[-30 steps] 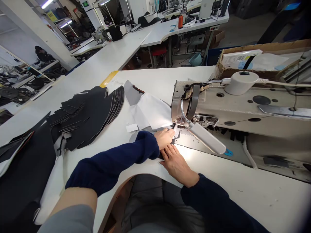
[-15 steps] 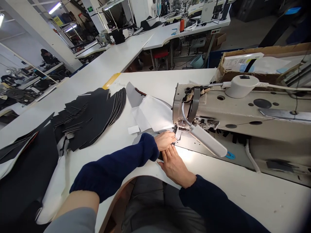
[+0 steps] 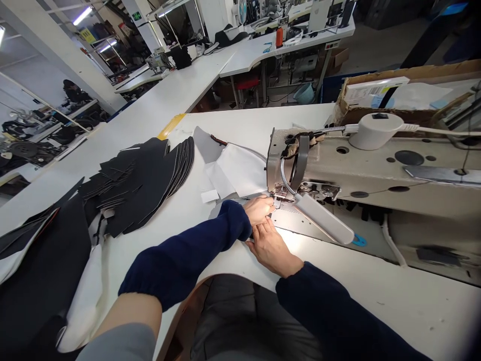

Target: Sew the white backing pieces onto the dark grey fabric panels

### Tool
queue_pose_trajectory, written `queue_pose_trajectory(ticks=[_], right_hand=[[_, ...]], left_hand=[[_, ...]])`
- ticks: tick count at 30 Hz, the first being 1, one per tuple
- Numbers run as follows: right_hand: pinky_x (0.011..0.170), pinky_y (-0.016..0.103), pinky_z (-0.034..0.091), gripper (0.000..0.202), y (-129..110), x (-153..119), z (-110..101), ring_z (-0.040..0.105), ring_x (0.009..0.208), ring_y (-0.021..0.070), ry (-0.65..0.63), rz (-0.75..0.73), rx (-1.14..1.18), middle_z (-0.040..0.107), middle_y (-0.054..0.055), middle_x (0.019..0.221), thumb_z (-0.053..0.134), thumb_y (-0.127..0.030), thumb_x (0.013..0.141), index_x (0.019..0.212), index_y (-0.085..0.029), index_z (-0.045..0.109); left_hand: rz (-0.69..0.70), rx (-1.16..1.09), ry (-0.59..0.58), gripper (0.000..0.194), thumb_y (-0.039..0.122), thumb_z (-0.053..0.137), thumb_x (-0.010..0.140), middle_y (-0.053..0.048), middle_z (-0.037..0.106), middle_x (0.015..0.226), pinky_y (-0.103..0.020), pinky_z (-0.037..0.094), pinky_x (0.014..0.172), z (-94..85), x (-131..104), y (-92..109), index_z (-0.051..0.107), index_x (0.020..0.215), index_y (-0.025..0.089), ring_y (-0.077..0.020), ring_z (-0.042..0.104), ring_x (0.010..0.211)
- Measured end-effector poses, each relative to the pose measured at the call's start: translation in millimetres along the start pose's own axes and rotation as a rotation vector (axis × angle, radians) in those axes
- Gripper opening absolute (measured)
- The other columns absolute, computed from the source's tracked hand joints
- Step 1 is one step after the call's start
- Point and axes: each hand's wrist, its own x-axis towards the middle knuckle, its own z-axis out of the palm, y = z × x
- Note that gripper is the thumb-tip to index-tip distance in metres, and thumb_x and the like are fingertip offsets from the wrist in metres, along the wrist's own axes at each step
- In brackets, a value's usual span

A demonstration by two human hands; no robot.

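At the presser foot (image 3: pixel 277 191) of a sewing machine (image 3: pixel 323 160), my left hand (image 3: pixel 258 209) has its fingers closed on the edge of a fabric piece (image 3: pixel 240 170) with white and grey layers. Just below it, my right hand (image 3: pixel 273 246) curls its fingers against the near edge of the same work, touching my left hand. Little of a dark edge shows between the hands; the fingertips hide the rest. The fabric spreads over the table left of the machine, with a small white tag (image 3: pixel 209 196) on it. A lamp (image 3: pixel 325 218) lights the needle area.
A fanned stack of black cut pieces (image 3: pixel 150 175) lies left on the white table (image 3: pixel 210 260). More black material (image 3: pixel 41 271) is at the far left. Behind the machine stands a cardboard box (image 3: pixel 398 95). A person (image 3: pixel 73 90) sits far off at left.
My left hand has shifted slightly right and up towards the presser foot, and my right hand has moved slightly up with it. The white tag and fabric have slid a little right.
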Motion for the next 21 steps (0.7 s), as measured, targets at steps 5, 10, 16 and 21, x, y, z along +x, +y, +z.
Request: queue_pose_trajectory(ticks=[5, 10, 16, 21], right_hand=[[0.106, 0.052, 0.029, 0.055, 3.7, 5.6, -2.0, 0.042, 0.123, 0.037, -0.012, 0.015, -0.006, 0.051, 0.027, 0.126, 0.045, -0.039, 0.092, 0.125, 0.005, 0.049], [0.107, 0.051, 0.03, 0.06, 8.2, 9.9, -4.7, 0.039, 0.125, 0.039, -0.025, 0.036, 0.009, 0.047, 0.03, 0.13, 0.047, -0.04, 0.091, 0.127, 0.008, 0.046], [0.107, 0.051, 0.03, 0.061, 13.4, 9.6, -3.5, 0.033, 0.13, 0.0397, -0.059, 0.053, 0.025, 0.044, 0.03, 0.133, 0.045, -0.039, 0.092, 0.129, 0.009, 0.044], [0.107, 0.051, 0.031, 0.062, 15.4, 9.4, -1.0, 0.033, 0.13, 0.0403, -0.044, 0.062, 0.018, 0.04, 0.031, 0.136, 0.046, -0.039, 0.092, 0.13, 0.01, 0.042]], left_hand=[[0.01, 0.022, 0.029, 0.014, 0.017, 0.05, 0.087, -0.008, 0.057, 0.093, -0.029, 0.039, 0.076, 4.7, 5.4, -6.1, 0.062, 0.086, 0.012, -0.0193, 0.046, 0.087], [0.038, 0.02, 0.034, 0.019, 0.021, 0.045, 0.093, -0.008, 0.058, 0.104, -0.028, 0.04, 0.08, 10.1, 8.4, -14.4, 0.062, 0.092, 0.011, -0.0194, 0.047, 0.095], [0.065, 0.027, 0.089, 0.026, 0.023, 0.042, 0.095, -0.009, 0.057, 0.11, -0.026, 0.041, 0.077, 19.3, 8.1, -27.4, 0.059, 0.112, 0.013, -0.0195, 0.047, 0.101], [0.08, 0.046, 0.12, 0.029, 0.02, 0.045, 0.093, -0.009, 0.057, 0.113, -0.027, 0.042, 0.082, 27.9, 7.2, -34.7, 0.056, 0.119, 0.014, -0.0205, 0.048, 0.106]])
